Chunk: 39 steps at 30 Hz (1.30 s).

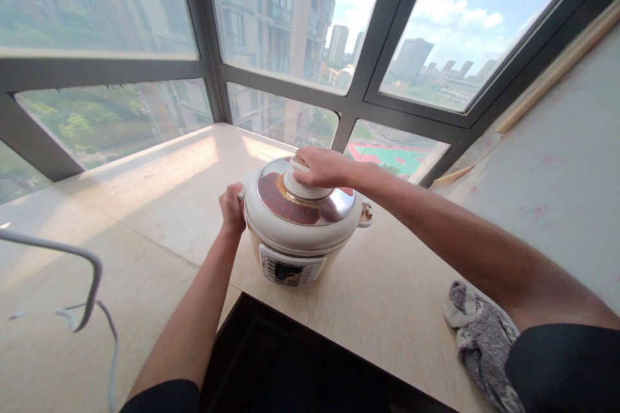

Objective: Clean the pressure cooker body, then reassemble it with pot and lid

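Observation:
A white electric pressure cooker stands upright on the pale stone sill, its control panel facing me. Its lid is on top, with a shiny metal plate marked by a dark red pattern. My right hand is closed around the knob at the lid's centre. On the cooker's left side, my left hand is wrapped round the side handle, which is mostly hidden by the fingers. The other side handle sticks out on the right, untouched.
A dark flat panel lies in front of the cooker. A grey patterned cloth is at the lower right, by my right forearm. A white cable curves at the left. Window frames and a papered wall enclose the sill.

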Motion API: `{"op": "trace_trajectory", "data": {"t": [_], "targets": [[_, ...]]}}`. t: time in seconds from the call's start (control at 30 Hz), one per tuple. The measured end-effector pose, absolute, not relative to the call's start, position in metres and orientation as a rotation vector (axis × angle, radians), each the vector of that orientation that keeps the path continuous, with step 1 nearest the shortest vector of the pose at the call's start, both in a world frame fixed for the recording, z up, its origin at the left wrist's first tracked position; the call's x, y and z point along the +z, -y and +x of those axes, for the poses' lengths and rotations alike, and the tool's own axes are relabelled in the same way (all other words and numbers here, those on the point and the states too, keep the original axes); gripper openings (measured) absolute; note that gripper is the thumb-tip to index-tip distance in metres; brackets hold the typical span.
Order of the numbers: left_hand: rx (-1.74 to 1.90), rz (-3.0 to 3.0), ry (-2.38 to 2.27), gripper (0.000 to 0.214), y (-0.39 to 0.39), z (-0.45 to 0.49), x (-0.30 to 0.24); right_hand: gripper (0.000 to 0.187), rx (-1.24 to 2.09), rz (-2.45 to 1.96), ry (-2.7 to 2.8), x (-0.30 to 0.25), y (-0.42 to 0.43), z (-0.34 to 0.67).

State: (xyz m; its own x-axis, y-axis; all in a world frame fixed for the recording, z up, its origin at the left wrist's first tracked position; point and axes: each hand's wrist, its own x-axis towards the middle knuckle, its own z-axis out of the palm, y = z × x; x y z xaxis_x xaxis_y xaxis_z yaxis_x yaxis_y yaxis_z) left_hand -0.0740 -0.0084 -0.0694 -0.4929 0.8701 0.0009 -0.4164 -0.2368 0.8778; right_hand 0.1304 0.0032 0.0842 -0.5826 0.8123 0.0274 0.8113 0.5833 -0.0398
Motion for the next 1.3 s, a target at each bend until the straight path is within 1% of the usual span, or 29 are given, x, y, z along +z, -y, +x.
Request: {"op": "trace_trajectory", "data": {"t": [0.2,0.43,0.53,0.67,0.83,0.9,1.0,1.17,1.3], "targets": [[1.856,0.603,-1.127,0.042,0.011,-0.072,-0.065,0.024,0.073,-1.169,2.889,0.086,-0.013,0.136],[1.843,0.548,-1.158,0.043,0.010,-0.072,-0.065,0.020,0.189,-0.861,2.928,0.085,-0.027,0.144],[1.849,0.562,-1.156,0.043,0.010,-0.072,-0.065,0.022,0.221,-0.832,2.912,0.083,-0.028,0.145],[1.837,0.581,-1.156,0.043,0.013,-0.072,-0.063,0.029,0.238,-0.881,2.875,0.083,-0.027,0.146],[1.835,0.614,-1.131,0.040,0.014,-0.073,-0.065,0.029,0.302,-0.819,2.946,0.088,-0.031,0.145],[1.840,0.625,-1.132,0.039,0.013,-0.074,-0.067,0.032,0.309,-0.809,2.958,0.088,-0.032,0.145],[1.844,0.646,-1.142,0.040,0.010,-0.075,-0.071,0.043,0.352,-0.839,2.917,0.087,-0.033,0.147],[1.853,0.681,-1.166,0.042,0.006,-0.077,-0.077,0.072,0.428,-0.992,2.818,0.091,-0.033,0.167],[1.873,0.711,-1.194,0.039,0.006,-0.077,-0.075,0.075,0.447,-1.017,2.607,0.084,-0.033,0.209]]}}
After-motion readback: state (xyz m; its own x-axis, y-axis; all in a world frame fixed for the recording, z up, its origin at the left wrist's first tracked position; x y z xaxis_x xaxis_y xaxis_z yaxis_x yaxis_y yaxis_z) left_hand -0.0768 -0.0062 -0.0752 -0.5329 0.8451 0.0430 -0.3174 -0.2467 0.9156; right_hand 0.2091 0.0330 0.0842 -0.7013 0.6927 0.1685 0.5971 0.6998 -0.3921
